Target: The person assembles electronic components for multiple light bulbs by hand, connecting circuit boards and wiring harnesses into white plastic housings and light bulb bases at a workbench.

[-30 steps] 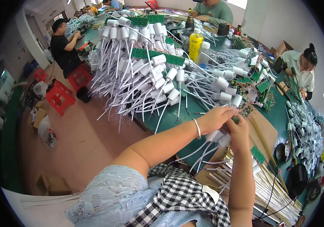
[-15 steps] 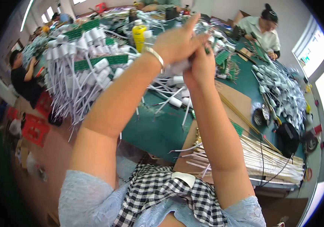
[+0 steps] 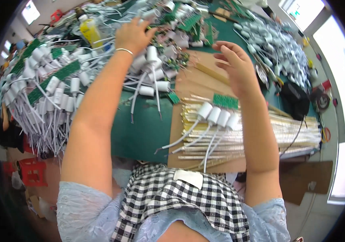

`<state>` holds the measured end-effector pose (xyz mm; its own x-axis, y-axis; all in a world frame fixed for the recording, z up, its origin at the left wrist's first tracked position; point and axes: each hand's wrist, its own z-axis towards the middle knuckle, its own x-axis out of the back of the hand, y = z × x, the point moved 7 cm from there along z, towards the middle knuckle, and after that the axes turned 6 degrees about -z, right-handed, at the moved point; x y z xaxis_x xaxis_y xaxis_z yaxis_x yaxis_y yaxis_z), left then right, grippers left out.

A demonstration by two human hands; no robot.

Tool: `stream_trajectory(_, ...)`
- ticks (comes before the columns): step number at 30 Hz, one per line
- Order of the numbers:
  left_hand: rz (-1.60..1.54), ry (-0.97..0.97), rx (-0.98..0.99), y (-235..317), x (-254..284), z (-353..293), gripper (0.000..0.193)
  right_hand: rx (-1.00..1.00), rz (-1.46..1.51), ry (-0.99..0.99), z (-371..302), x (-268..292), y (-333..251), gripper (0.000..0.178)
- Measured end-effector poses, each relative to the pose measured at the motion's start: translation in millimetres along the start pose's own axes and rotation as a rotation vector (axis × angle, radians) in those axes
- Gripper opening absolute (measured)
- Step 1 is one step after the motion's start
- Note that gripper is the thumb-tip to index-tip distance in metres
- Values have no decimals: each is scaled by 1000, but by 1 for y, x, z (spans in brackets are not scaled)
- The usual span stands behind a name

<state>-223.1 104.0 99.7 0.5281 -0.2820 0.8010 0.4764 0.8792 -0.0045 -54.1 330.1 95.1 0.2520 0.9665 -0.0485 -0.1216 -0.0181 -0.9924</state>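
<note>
My left hand (image 3: 133, 37) reaches to the pile at the far side of the table, fingers spread, close to a white cylinder (image 3: 151, 14). Whether the fingertips touch anything there is not clear. My right hand (image 3: 237, 66) hovers above the brown cardboard (image 3: 204, 60), its fingers apart and nothing in them. Nearer to me lies a green circuit board (image 3: 225, 101) beside a row of several white cylinders (image 3: 213, 115) with white cables, on top of a bundle of pale gold strips (image 3: 289, 135). More white cylinders with cables (image 3: 152, 54) lie heaped below my left hand.
On the left, cabled cylinders and green boards (image 3: 53, 82) hang over the table edge. A yellow bottle (image 3: 90, 31) stands behind them. Grey-white cabled pieces (image 3: 277, 44) are heaped at the far right, near a black cloth-like item (image 3: 295, 99) and a tape roll (image 3: 320, 101).
My hands have come apart; they were together around something green. The left moved left, the right moved right and nearer. The view has shifted, and the row of cylinders now shows on the strips.
</note>
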Motion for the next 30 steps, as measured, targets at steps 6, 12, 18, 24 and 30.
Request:
stream_trajectory(6, 73, 534, -293, 25, 48, -22, 39, -173, -1310, -43, -72, 75, 38, 37)
stream_trajectory(12, -460, -309, -415, 176, 32, -86, 31, -159, -1428, 194, -101, 113, 63, 48)
stream_trajectory(18, -780, -189, -232, 201, 4, -132, 28, -127, -543, 270, -101, 91, 64, 18)
stream_trajectory(24, -1569, -333, 94, 189, 37, -146, 26, 32, 195, -76, -121, 52, 37, 24)
stream_trajectory(30, -1111, 107, -731, 186, 153, -151, 27, 68, 105, -660, -140, 23, -24, 59)
